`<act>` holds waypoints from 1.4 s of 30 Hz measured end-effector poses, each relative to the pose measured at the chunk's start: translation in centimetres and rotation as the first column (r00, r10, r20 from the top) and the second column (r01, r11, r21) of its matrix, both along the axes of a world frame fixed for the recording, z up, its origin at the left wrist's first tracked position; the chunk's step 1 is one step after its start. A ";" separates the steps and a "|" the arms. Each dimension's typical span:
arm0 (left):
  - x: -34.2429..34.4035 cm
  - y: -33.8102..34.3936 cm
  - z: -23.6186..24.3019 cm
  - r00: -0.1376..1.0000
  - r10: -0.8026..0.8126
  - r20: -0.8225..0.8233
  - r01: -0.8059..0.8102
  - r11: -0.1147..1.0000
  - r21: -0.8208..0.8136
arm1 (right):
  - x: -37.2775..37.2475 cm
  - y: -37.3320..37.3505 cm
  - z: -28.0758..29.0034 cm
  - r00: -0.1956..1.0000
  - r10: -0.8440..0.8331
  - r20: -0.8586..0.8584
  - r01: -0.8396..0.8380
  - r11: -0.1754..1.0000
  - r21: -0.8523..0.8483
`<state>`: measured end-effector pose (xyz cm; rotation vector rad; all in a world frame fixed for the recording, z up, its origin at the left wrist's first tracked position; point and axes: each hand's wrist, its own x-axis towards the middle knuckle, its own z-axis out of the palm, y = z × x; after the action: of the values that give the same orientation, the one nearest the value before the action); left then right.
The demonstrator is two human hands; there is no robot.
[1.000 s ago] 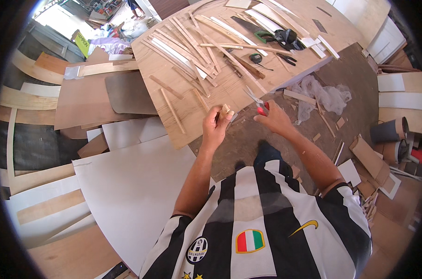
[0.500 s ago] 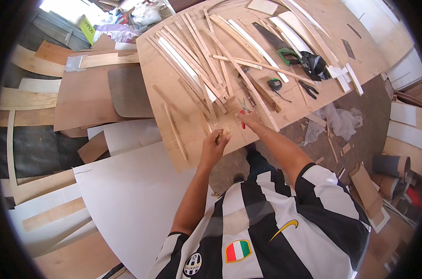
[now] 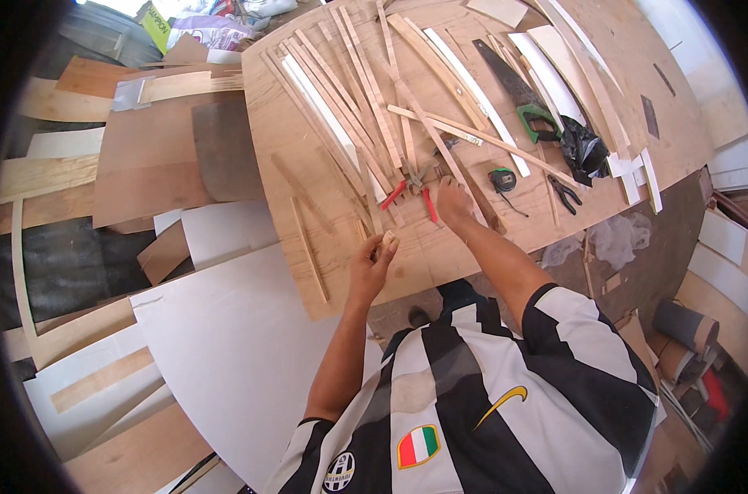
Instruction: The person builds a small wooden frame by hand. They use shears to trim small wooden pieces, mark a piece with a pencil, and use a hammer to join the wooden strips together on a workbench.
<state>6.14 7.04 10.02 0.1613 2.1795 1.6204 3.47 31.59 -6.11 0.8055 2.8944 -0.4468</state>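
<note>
My left hand (image 3: 372,260) is closed at the table's near edge, pinching a small pale wooden piece (image 3: 389,238) between thumb and fingers. Red-handled pliers (image 3: 428,206) lie on the plywood table, their handles spread and jaws pointing away from me. Just right of them, my right hand (image 3: 454,206) reaches low over the table beside a long wooden strip (image 3: 423,115). Its fingers are bent and loosely apart, with nothing visible in them. The fingertips are partly hidden behind the hand.
Many wooden strips (image 3: 341,78) spread across the plywood table (image 3: 349,284). Toward the right lie a green-handled saw (image 3: 539,122), a tape measure (image 3: 502,179), black pliers (image 3: 564,195) and a black plastic bag (image 3: 582,152). A large white sheet (image 3: 226,346) stands at the left.
The red-handled pliers have left my right hand and now lie spread on the table. That hand has shifted slightly right and farther forward. My left hand still pinches the small piece.
</note>
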 end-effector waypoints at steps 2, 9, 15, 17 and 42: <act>-0.4 0.0 0.0 1.000 -0.013 -0.025 0.012 0.999 -0.052 | 0.3 0.7 -0.7 0.999 0.036 0.032 -0.037 0.998 0.044; 0.0 -0.6 2.3 0.991 -0.133 -0.022 0.126 0.970 -0.209 | 0.9 0.6 1.7 0.999 -0.030 0.042 0.034 0.993 -0.113; 2.5 -3.0 0.6 0.989 -0.123 0.078 0.127 0.991 -0.048 | 4.9 1.2 4.4 0.999 -0.019 0.048 0.038 0.897 -0.441; 3.4 -3.8 2.0 0.983 -0.174 0.065 0.178 0.981 -0.075 | 7.7 0.7 5.3 0.998 -0.049 -0.026 0.031 0.880 -0.474; 23.3 -7.7 7.6 0.732 -0.564 -0.382 0.682 0.614 0.397 | 40.4 -17.1 33.9 0.743 -0.052 -0.667 -0.097 0.978 -0.185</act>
<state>29.41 -0.70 17.65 1.1889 1.4589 1.7315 43.82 14.44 27.76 0.6703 3.3872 -1.2561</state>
